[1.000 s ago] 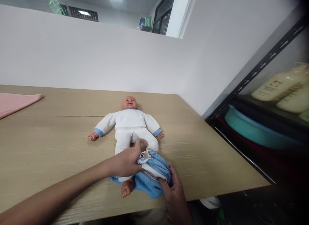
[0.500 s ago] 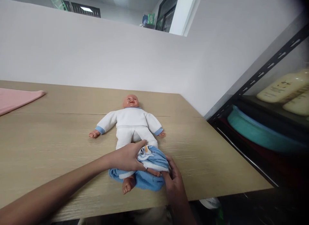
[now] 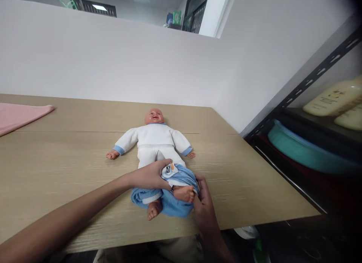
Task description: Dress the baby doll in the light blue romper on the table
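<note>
A baby doll (image 3: 156, 135) in a white top with blue cuffs and white trousers lies on its back on the table, its feet toward me. Blue terry trousers (image 3: 181, 176) with a white trim and an embroidered patch are bunched around its lower legs. Both feet poke out of the leg openings. My left hand (image 3: 155, 175) grips the bunched leg by the patch, thumb on top. On the other side of that same leg, my right hand (image 3: 203, 199) holds the trim beside the foot. Some right fingertips are hidden behind the cloth.
The wooden table (image 3: 70, 150) runs to a white wall. A pink cloth (image 3: 22, 116) lies at the far left. To the right, a black metal shelf (image 3: 296, 91) holds a teal basin (image 3: 299, 150) and pale yellow bottles (image 3: 330, 99).
The bunched blue trouser leg has slid up the doll's leg, so more of the foot shows beyond the trim. Both hands still hold the cloth and sit slightly higher in view.
</note>
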The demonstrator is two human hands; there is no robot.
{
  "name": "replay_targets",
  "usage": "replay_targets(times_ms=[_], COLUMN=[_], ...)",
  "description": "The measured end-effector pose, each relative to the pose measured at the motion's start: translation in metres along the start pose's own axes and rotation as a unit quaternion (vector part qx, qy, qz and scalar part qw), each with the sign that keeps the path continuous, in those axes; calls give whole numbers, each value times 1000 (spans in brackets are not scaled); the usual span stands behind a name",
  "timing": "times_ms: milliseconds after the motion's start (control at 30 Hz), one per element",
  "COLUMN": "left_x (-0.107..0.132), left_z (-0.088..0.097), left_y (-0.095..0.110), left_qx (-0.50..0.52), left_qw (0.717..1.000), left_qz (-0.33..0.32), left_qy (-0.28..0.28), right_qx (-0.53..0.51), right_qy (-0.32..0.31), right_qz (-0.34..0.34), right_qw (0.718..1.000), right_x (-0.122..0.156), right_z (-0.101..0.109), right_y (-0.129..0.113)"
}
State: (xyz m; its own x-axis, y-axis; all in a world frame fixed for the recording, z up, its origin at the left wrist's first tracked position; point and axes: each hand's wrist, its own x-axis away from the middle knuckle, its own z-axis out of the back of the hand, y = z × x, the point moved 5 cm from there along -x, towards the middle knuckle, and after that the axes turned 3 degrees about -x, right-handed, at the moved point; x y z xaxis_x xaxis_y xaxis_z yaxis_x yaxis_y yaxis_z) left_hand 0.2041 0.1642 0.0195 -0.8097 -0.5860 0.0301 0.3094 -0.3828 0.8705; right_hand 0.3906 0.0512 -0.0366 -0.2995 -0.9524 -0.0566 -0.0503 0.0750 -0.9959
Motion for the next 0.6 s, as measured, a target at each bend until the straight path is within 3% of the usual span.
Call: replay_targets(times_ms=[133, 300, 467, 600], left_x=[-2, 2, 1, 0], left_z=[6, 9, 9, 10], left_y=[7, 14, 11, 10], left_qx=[50, 49, 28, -6], left_qw=[997, 992, 997, 998], left_qz=[-35, -43, -35, -41], left_qy=[-44, -106, -69, -39], right_qx=[-39, 3, 101, 183], right_qy=[-48, -161, -281, -393], right_qz=[25, -5, -30, -12], right_qw=[998, 987, 954, 901], right_x=[-2, -25, -52, -67], right_z=[-1, 3, 2, -4], right_y=[7, 1, -23, -39])
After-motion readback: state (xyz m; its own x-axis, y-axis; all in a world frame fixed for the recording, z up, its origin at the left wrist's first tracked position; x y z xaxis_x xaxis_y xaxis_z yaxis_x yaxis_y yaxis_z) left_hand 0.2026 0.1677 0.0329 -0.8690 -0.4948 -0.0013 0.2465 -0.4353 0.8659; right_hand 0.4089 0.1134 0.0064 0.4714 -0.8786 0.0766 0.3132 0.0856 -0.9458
